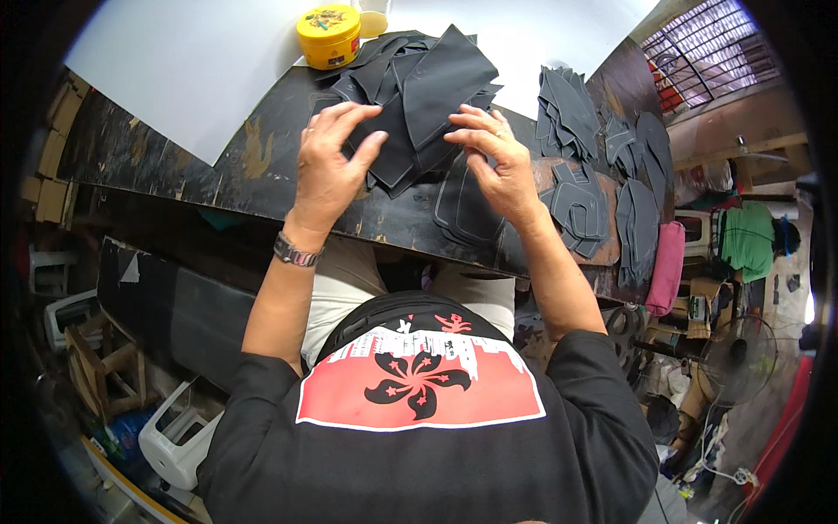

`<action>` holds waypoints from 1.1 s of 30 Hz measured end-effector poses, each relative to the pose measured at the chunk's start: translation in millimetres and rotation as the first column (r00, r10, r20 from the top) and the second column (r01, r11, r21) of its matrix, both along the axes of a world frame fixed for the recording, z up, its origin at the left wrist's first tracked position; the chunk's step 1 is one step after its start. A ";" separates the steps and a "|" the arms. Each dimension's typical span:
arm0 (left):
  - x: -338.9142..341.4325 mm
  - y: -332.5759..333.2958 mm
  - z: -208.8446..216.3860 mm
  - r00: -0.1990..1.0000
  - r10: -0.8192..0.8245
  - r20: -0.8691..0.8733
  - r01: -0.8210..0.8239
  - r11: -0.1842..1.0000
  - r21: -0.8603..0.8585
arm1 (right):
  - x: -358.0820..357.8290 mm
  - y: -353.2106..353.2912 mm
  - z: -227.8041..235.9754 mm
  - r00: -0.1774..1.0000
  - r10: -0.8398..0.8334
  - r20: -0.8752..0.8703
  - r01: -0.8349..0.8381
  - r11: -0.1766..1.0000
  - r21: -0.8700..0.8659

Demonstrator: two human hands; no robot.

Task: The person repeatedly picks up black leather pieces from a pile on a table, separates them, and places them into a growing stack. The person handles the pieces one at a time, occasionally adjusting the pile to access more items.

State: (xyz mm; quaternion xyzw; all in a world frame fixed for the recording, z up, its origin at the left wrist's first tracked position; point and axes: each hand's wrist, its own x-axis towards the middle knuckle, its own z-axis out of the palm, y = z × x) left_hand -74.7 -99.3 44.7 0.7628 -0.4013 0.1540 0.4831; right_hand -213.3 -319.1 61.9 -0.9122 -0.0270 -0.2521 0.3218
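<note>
A: From where does this view look?

B: From the person's head — it is the left one of two fisheye cameras, which are worn there side by side.

A: And which way does it face?

B: Steeply down and forward, over the table (253,185). The person's black shirt (419,472) fills the lower middle, while the left hand (335,155) and the right hand (497,159) stand in the upper middle.

A: Is it near?

B: Rather near to both hands, but very wide — even the barred window (703,54) enters at upper right, and straight edges bend.
</note>
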 end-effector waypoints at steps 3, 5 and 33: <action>1.3 -22.9 11.8 0.988 0.020 0.155 -0.043 0.988 0.147 | -8.2 -0.7 -5.2 0.983 -0.141 0.121 0.127 0.984 0.123; 5.2 -37.9 13.7 0.972 0.061 0.227 -0.105 0.976 0.190 | -12.2 -3.9 -10.5 0.966 -0.247 0.078 0.206 0.915 0.348; 25.1 -64.7 10.0 0.984 -0.047 0.172 0.063 0.994 -0.088 | 2.0 -13.6 -24.4 0.962 -0.106 0.251 -0.255 -0.029 0.966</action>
